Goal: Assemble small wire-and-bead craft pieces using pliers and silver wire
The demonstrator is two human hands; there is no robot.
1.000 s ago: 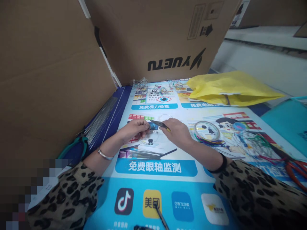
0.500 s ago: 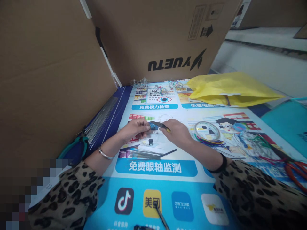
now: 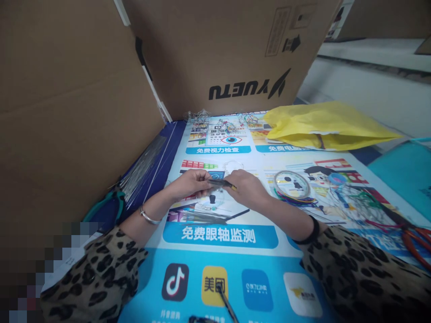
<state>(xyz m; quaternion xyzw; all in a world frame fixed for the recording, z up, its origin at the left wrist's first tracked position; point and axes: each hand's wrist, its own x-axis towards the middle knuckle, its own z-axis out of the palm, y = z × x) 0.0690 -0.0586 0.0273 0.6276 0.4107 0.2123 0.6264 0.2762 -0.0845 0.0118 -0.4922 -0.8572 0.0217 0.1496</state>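
Observation:
My right hand (image 3: 247, 185) is closed around small pliers (image 3: 220, 183) with dark jaws and a bit of yellow on the handle. The jaw tips point left and meet the fingertips of my left hand (image 3: 193, 181). Between thumb and fingers, my left hand pinches a thin clear beaded bracelet (image 3: 209, 207), whose loop hangs below with small pale beads and a greenish one. What lies exactly between the jaws is too small to make out. Under the hands, a bundle of thin metal wires (image 3: 205, 217) lies on the printed sheet (image 3: 155, 269).
Cardboard panels (image 3: 215, 54) stand left and behind. Right are a round spool (image 3: 291, 184), coloured cords (image 3: 294, 197), tangled strands (image 3: 365, 204), red-handled scissors (image 3: 415, 242) and a yellow bag (image 3: 323, 123). Teal-handled pliers (image 3: 116, 204) and long wires (image 3: 143, 168) lie left; a dark tool (image 3: 226, 300) lies in front.
The pliers have tilted and moved slightly down and left, their jaws now at my left fingertips. The beaded loop has shifted a little lower.

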